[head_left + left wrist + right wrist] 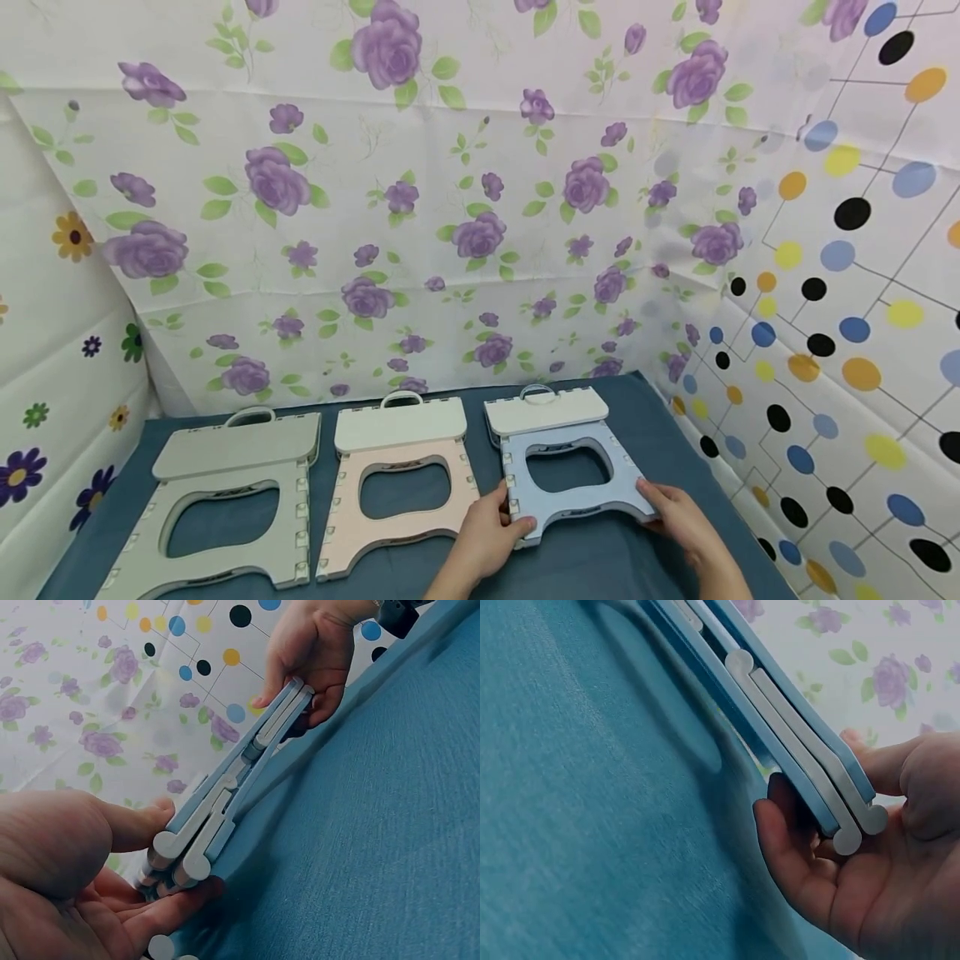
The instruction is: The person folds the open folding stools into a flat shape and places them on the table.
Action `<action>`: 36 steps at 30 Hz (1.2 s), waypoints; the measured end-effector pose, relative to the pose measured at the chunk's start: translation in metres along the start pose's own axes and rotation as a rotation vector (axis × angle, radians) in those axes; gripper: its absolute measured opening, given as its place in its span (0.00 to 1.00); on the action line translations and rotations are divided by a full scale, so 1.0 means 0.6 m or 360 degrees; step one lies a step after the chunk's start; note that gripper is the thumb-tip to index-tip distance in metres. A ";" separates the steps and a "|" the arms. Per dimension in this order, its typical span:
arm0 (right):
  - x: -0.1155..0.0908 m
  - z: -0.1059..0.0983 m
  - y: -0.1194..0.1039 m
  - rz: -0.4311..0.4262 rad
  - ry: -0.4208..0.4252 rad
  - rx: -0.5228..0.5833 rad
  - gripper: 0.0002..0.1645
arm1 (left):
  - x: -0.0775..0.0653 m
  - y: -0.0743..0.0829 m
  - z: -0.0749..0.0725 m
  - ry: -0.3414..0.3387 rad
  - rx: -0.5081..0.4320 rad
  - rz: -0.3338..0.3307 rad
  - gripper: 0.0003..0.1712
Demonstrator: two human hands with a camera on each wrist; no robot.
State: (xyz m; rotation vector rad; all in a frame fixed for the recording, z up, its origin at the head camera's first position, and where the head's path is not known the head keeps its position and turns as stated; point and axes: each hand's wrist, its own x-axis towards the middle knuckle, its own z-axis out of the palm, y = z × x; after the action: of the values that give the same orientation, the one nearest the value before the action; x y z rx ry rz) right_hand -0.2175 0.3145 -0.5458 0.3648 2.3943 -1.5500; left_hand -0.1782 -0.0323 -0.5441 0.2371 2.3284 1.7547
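A folded blue step stool (555, 497) with a white top and a small carry handle lies at the right of the row. My left hand (487, 533) grips its near left corner, thumb above and fingers beneath. At the near right corner my right hand (681, 521) pinches it, again with the thumb over the top. The right wrist view shows the fingers (780, 855) curled under the stool's edge, its near side raised off the cloth. Left of it lies a folded pink step stool (405, 492), and farther left a folded grey-green step stool (225, 508).
Dark blue cloth (600, 567) covers the table. A flowered curtain (420, 208) hangs behind the stools. On the right stands a dotted sheet (840, 350), and on the left another flowered sheet (52, 375).
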 end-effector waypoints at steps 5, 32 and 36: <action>0.002 0.004 0.005 -0.0007 -0.0006 -0.0032 0.50 | 0.000 -0.003 0.002 0.0012 0.0023 0.0026 0.47; -0.004 -0.008 0.023 -0.0304 0.0138 -0.0603 0.51 | -0.012 0.005 0.027 0.0098 0.0919 0.0289 0.45; -0.004 -0.002 0.020 -0.0252 0.0186 -0.0613 0.51 | -0.014 -0.003 0.038 0.0151 0.1005 0.0357 0.41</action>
State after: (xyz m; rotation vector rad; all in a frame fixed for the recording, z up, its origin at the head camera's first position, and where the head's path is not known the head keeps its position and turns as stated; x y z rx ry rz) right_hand -0.2111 0.3200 -0.5545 0.1923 2.7957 -1.1094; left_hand -0.1639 -0.0140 -0.5512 0.5393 2.9615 1.0638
